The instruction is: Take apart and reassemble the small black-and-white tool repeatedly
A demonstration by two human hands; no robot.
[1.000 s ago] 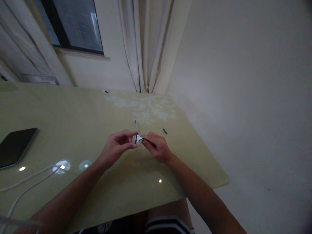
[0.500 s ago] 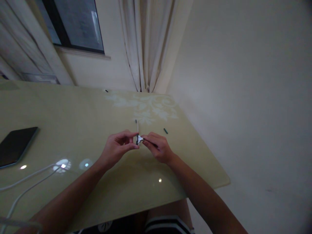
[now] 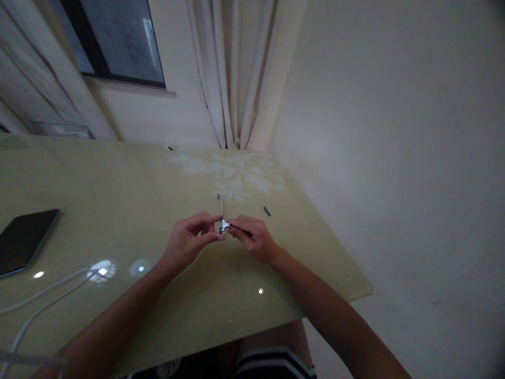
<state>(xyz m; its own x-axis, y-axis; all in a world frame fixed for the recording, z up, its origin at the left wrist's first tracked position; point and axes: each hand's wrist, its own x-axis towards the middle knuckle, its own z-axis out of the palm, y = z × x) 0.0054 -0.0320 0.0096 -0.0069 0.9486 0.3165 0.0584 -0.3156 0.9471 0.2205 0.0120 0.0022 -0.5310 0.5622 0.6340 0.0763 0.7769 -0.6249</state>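
Between both hands is a small razor (image 3: 224,226) with a silver neck and a narrow dark head. My left hand (image 3: 195,234) pinches the two ends of the head between thumb and fingertip. Closed around the handle is my right hand (image 3: 252,237); most of the handle is hidden in its fingers. Just beyond the hands, a thin pale stick (image 3: 221,204) with a dark tip lies on the table. A short dark strip (image 3: 267,211) rests to the right of it.
The glossy pale table (image 3: 138,184) has its right edge beside the wall. At left lie a dark tablet-like slab (image 3: 27,237) and a white cable (image 3: 51,292). Another small dark piece (image 3: 170,148) sits near the far edge, in front of the curtain (image 3: 236,79).
The view has shifted slightly. Both hands keep the same hold on the razor, and the right fingers sit almost as before.
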